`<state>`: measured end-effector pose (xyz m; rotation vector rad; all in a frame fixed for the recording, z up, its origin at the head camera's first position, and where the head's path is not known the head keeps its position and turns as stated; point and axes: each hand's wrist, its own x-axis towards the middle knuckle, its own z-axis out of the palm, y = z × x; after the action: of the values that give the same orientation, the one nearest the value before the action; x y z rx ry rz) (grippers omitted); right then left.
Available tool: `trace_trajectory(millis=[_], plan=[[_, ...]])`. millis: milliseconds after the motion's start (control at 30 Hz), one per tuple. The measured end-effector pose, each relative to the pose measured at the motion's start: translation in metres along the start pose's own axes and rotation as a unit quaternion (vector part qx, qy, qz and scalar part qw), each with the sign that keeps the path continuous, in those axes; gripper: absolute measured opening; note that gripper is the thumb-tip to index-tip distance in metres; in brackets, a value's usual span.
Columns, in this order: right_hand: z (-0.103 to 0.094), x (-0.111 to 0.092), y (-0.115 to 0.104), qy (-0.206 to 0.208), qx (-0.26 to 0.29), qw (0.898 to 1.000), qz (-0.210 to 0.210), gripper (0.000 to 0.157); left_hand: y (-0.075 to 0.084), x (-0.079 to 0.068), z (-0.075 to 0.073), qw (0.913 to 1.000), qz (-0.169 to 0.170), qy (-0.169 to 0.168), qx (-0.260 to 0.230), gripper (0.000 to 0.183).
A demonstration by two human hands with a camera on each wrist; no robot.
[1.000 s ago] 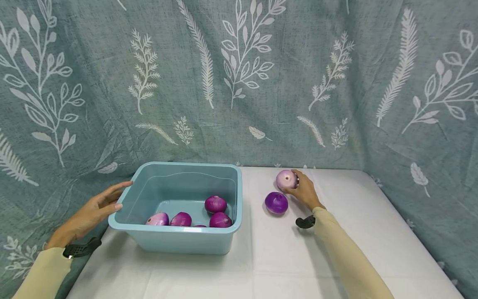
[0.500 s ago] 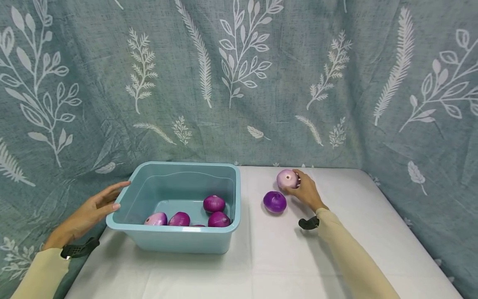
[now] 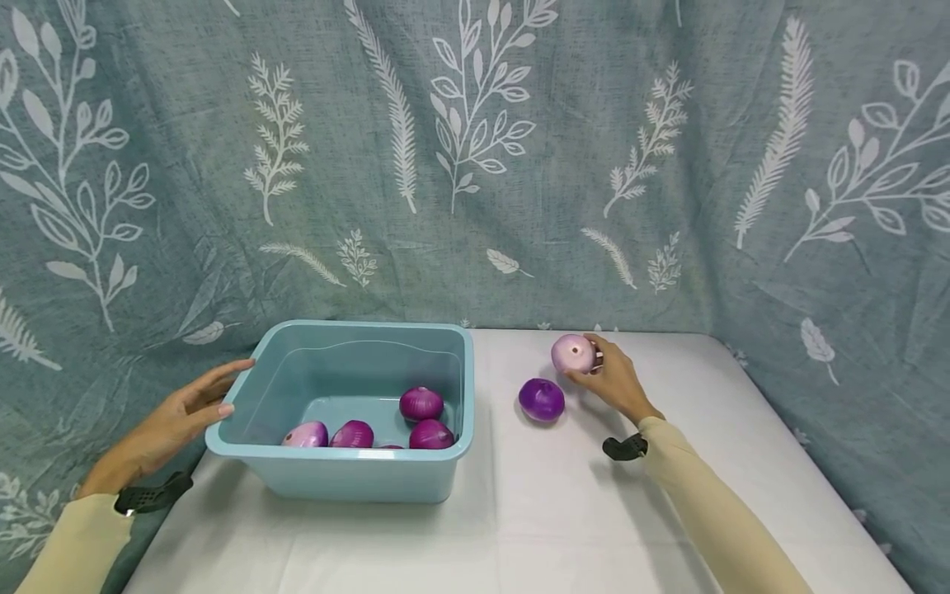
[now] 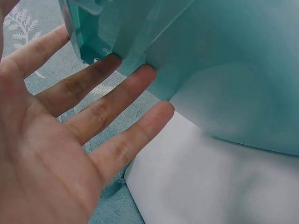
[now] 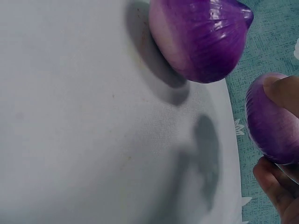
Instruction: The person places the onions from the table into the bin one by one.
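A pale purple onion (image 3: 573, 354) is held by my right hand (image 3: 614, 381), its thumb and fingers around the onion's right side. In the right wrist view the held onion (image 5: 268, 123) appears at the right edge, the thumb on it. A darker purple onion (image 3: 542, 401) rests on the white cloth just in front. My left hand (image 3: 166, 425) touches the left rim of a light blue plastic tub (image 3: 349, 477). Seen from the left wrist, that hand's fingers (image 4: 131, 140) are spread and nearly straight along the tub's outside. Several purple onions (image 3: 421, 404) lie inside the tub.
A white cloth (image 3: 564, 511) covers the table under the tub and the loose onion. Behind and at both sides hangs a grey-green curtain (image 3: 549, 272) with white leaf prints. The tub's front wall partly hides some onions.
My right hand has lifted the pale onion slightly and shifted a little right. The whole head view has drifted slightly left. The left hand stays at the tub's rim.
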<state>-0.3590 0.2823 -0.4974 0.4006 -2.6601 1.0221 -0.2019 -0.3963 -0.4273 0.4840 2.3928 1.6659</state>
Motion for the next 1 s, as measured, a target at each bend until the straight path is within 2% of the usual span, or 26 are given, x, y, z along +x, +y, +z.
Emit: trace_trajectory(millis=[300, 600, 1000], plan=[[-0.007, -0.007, -0.011, 0.000, 0.005, 1.000, -0.010, 0.085, 0.000, 0.001, -0.001, 1.0000, 0.002, -0.004, -0.004, 0.064], [-0.012, -0.013, -0.023, 0.000, 0.019, 1.000, -0.016, 0.087, 0.000, 0.000, 0.000, 0.9999, 0.000, 0.010, 0.007, 0.065], [-0.011, -0.021, -0.036, 0.000, 0.018, 0.999, -0.033, 0.085, -0.002, 0.000, 0.001, 0.9999, -0.007, 0.007, -0.004, 0.065]])
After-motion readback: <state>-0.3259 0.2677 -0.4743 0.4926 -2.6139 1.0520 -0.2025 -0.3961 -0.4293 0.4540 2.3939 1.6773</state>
